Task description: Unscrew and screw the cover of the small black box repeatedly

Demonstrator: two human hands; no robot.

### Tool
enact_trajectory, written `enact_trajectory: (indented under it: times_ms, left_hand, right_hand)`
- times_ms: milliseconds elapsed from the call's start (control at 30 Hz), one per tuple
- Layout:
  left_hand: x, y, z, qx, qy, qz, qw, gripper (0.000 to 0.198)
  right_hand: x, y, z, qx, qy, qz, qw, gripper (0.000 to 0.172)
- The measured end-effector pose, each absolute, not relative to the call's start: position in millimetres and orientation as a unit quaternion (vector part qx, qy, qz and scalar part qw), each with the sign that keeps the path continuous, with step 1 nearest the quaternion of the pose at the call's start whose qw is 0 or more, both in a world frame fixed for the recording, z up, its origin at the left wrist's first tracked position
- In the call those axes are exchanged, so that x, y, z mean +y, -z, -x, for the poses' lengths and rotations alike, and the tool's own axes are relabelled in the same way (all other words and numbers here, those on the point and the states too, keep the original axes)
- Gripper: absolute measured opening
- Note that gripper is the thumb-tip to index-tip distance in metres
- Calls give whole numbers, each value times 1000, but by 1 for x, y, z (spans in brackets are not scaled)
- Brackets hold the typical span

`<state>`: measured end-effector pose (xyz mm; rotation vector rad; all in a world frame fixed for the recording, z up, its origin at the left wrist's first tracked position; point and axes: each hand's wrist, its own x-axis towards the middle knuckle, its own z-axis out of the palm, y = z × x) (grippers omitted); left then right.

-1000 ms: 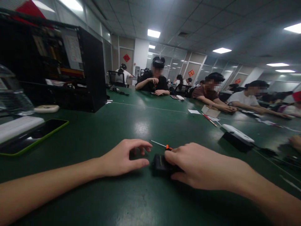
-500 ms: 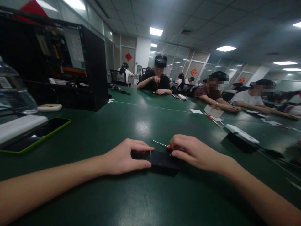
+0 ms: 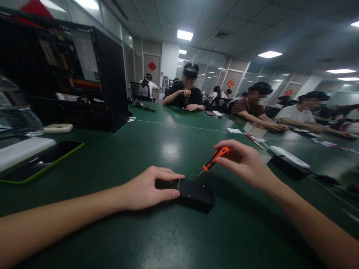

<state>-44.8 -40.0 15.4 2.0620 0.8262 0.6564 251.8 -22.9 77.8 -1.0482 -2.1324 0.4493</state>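
A small black box (image 3: 196,195) with small shiny screws on its top lies on the green table (image 3: 157,239). My left hand (image 3: 154,188) grips its left end between thumb and fingers. Above and to the right of the box, my right hand (image 3: 238,160) holds an orange and black screwdriver (image 3: 217,157) by its handle. The screwdriver is tilted, its thin shaft pointing down and left toward the far side of the box. Whether its tip touches anything cannot be made out.
At the left stand an open black computer case (image 3: 112,82), a clear bottle (image 3: 17,108) and a green-edged phone (image 3: 42,160). To the right are a white device (image 3: 288,157) and a small cardboard box (image 3: 255,130). People sit across the table.
My right hand has lifted and moved right, away from the black box. The screwdriver has gone from lying nearly flat to a steeper tilt, its handle raised. My left hand has stayed on the box.
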Motion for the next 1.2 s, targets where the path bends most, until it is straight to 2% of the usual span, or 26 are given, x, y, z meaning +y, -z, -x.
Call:
enact_trajectory:
  times_ms: [100,233,600,867,1200]
  left_hand:
    - [-41,-17,45,337,-249,-800,429,48]
    - [-42,-19,45,342,-245,-792,442,50]
    - [-40,-13,45,335,-262,-799,426,49]
    - [-39,-11,47,322,-268,-805,420,48]
    - [-39,-11,47,322,-267,-810,411,48]
  right_hand:
    - [-32,-80,-248,-748,-220,363,510,35]
    - [-48,-82,-239,-721,-217,307,582,36]
    - [-65,-78,-226,-782,-204,274,522,36]
    - [-70,-75,-225,-788,-159,282,524,40]
    - [-65,-74,-223,-788,-175,266,527,45]
